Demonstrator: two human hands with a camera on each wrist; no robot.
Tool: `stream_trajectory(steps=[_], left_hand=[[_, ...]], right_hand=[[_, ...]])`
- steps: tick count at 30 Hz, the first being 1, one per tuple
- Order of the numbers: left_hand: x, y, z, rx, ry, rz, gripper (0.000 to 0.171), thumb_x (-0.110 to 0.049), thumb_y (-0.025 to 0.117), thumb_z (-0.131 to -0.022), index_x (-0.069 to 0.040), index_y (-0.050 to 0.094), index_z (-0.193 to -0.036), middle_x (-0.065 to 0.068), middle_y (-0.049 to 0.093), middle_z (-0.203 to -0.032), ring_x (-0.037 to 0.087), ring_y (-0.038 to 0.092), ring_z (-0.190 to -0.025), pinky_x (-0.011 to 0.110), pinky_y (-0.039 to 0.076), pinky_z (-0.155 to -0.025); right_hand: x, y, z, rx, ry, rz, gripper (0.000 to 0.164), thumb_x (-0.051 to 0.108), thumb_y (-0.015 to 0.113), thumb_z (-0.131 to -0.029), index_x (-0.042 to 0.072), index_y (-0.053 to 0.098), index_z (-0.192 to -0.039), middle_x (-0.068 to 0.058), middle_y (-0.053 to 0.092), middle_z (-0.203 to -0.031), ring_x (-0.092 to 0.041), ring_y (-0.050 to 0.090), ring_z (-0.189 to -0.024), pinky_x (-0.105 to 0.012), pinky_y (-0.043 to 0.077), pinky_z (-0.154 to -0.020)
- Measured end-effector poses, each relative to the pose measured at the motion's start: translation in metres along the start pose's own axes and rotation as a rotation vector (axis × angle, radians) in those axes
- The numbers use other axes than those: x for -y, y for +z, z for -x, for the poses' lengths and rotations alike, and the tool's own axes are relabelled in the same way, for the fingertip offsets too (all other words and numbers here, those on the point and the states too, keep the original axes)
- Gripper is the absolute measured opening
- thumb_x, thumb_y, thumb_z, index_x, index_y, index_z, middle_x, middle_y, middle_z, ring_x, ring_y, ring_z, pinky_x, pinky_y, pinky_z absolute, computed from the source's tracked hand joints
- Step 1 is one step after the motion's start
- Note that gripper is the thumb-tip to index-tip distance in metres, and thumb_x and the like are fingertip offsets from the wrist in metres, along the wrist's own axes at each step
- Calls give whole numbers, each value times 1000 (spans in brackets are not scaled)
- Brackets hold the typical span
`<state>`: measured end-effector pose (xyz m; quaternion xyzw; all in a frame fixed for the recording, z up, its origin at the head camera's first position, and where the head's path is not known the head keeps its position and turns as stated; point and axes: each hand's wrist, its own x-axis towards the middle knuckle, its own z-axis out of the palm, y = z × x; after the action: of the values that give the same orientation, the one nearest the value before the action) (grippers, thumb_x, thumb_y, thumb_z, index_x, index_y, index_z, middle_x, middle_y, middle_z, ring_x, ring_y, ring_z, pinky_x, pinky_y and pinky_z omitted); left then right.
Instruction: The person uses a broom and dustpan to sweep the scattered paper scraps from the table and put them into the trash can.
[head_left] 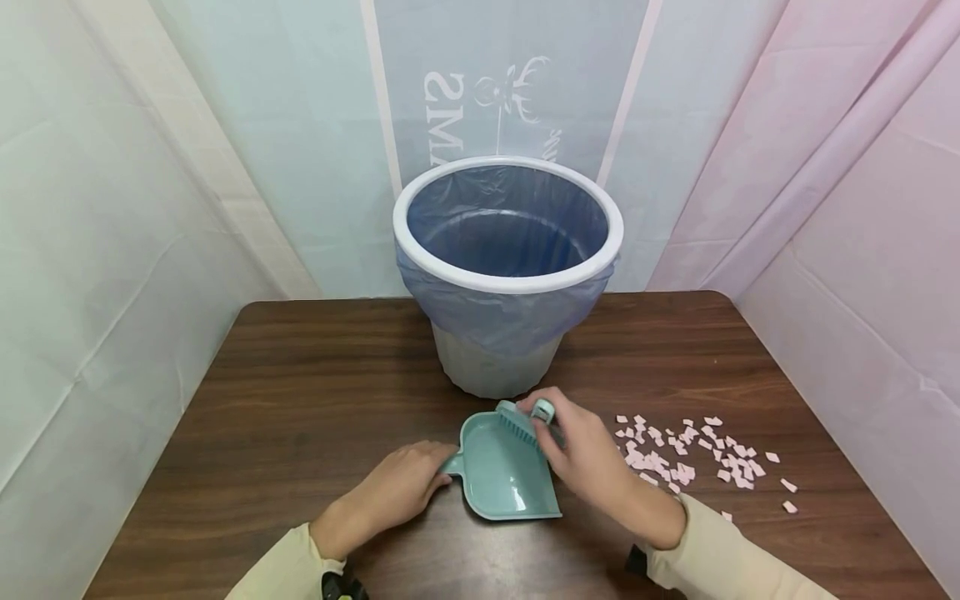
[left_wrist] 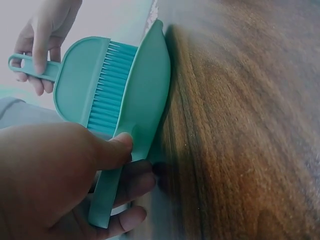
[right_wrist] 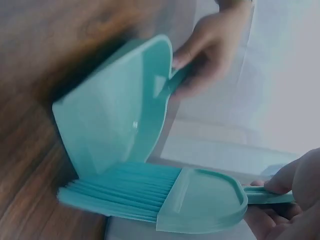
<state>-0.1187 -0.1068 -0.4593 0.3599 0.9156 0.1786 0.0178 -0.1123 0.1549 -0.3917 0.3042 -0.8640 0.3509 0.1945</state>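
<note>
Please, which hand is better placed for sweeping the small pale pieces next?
Probably the right hand: it holds the brush and is nearer to the pale pieces. The left hand holds the dustpan, farther from them.

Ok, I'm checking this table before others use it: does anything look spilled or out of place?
Yes: small pale scraps lie scattered loose on the tabletop, on the person's right, outside both the dustpan and the bin, so they look like spilled litter.
</note>
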Motion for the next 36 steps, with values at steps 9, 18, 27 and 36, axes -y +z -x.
stream_trajectory(steps=[9,18,27,36], left_hand=[[-3,-2,-1,29,-24,-32,30,-21,61,-92,-9,58,-119,0,63,-107,14,58,-100,36,49,-86],[-4,-3,-1,23,-33,-21,28,-19,61,-92,-9,59,-118,0,63,-106,15,58,-100,35,50,-86],[-6,-1,-2,-12,-35,-30,23,-17,62,-91,-12,60,-113,-2,64,-103,14,58,-97,35,50,-84],[-6,2,-2,-43,-10,-76,24,-16,64,-89,-11,60,-112,-1,63,-100,16,58,-95,37,50,-83]], right_hand=[[-9,-6,-2,-23,76,-50,22,-3,58,-88,10,55,-105,1,66,-103,-12,63,-94,-20,53,-71],[-14,-12,-4,-65,101,-140,25,-10,59,-86,10,56,-102,0,67,-99,-14,65,-92,-25,55,-71],[-25,-44,-7,-52,116,-182,22,-7,58,-88,8,57,-103,-1,68,-99,-14,65,-93,-20,54,-72],[-49,-77,-3,-128,55,-42,28,-15,63,-81,4,57,-101,-3,69,-98,-9,64,-93,-11,50,-75]])
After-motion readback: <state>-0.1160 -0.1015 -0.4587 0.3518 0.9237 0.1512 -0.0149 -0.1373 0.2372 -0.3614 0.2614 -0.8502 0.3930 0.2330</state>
